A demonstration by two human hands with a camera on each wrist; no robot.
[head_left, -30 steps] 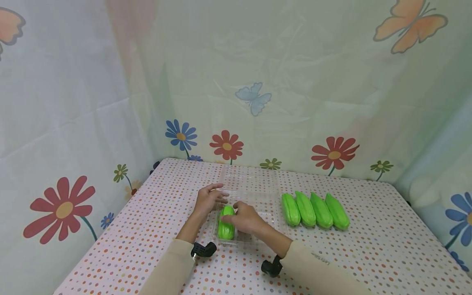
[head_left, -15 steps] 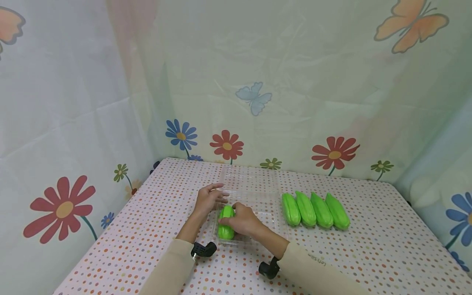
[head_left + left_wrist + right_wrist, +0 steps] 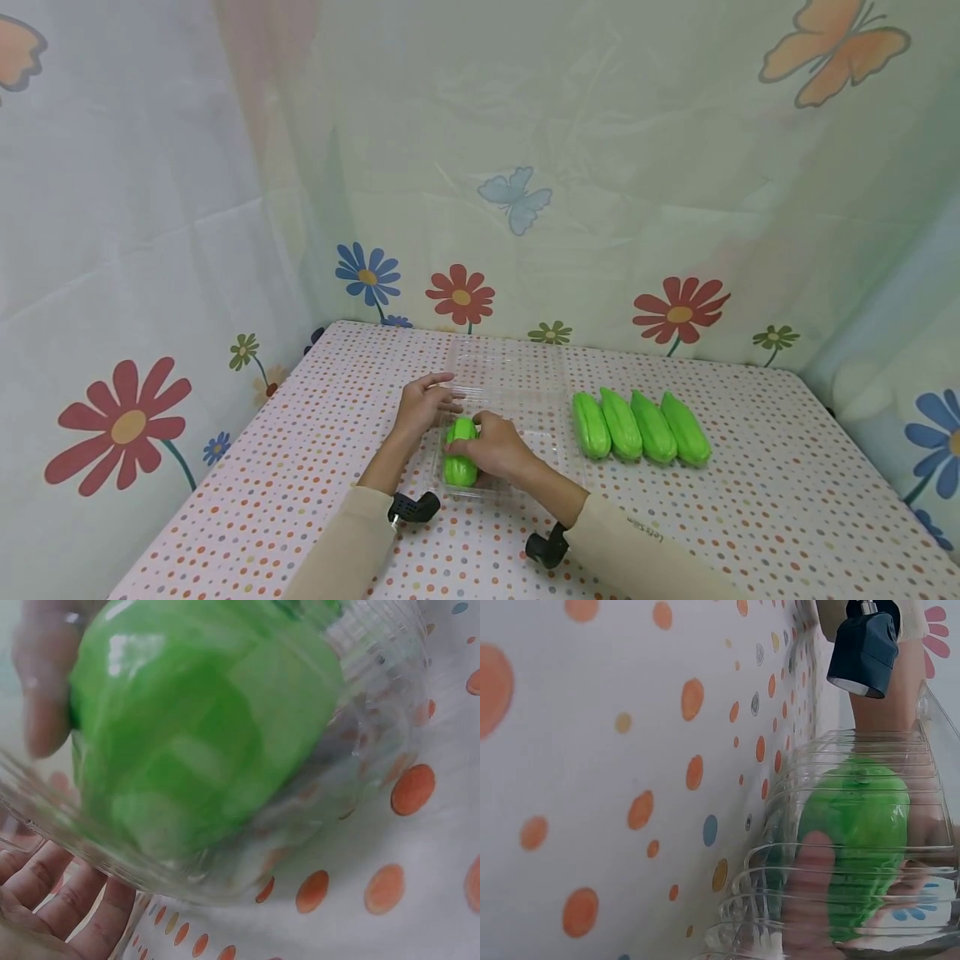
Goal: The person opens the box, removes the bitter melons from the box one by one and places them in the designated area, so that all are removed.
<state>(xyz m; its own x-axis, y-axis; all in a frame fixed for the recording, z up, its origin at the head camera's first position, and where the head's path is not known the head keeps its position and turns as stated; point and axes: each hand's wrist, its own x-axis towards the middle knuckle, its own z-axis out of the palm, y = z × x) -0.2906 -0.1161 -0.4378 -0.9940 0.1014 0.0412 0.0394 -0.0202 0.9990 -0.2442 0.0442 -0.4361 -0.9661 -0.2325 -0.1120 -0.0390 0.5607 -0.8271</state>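
My right hand (image 3: 501, 450) grips a green, ridged, gourd-like vegetable (image 3: 460, 475), thumb over its top and fingers along its right side. That vegetable lies lengthwise at the left end of a clear plastic clamshell box (image 3: 551, 446), whose lid (image 3: 510, 367) is folded back behind it. Beside the box's left wall stays my left hand (image 3: 420, 408), fingers loosely extended; whether they touch the wall cannot be told. In the left wrist view, the left-hand fingers (image 3: 67, 907) show outside the rim. Through the ribbed wall, the right wrist view shows a finger (image 3: 810, 885) against the green vegetable.
Several matching green vegetables (image 3: 654, 429) lie side by side on the table, right of the box. A dotted cloth (image 3: 787, 483) covers the table. Printed curtains (image 3: 600, 208) stand behind and at the sides. Black wrist cameras (image 3: 547, 546) sit on both arms.
The right thumb and fingers have settled slightly lower on the green vegetable, which has barely shifted inside the box. My left hand stays where it was.
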